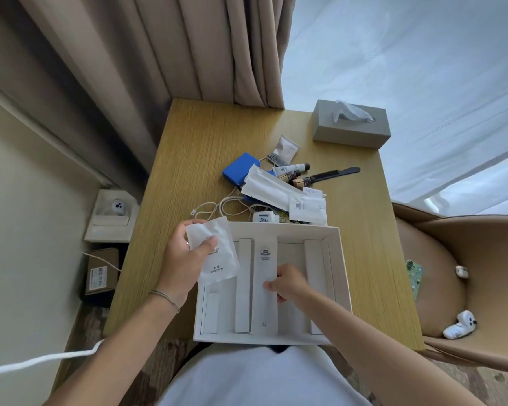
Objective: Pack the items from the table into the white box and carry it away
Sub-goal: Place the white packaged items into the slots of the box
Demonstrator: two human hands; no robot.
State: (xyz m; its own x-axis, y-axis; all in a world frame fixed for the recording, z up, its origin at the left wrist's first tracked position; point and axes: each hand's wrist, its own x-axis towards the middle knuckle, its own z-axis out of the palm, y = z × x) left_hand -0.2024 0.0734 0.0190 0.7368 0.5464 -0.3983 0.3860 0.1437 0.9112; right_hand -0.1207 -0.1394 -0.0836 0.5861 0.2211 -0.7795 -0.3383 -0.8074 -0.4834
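Fingertips (272, 285) of right hand (289, 284) pinch long white packet (265, 276), seating it lengthwise in middle slot of white box (333, 230), likely so it lies flat. Left hand (185, 259) grips shower cap sachet (214, 253) over box's left edge, probably next in. Unpacked pile beyond: blue case (239, 169), small tubes (294, 168), cable (217, 208), on table (194, 142).

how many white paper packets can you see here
4: the shower cap packet held in the left hand, a long packet in the white box under the right hand, and a long packet plus a square packet in the pile. More may be hidden.
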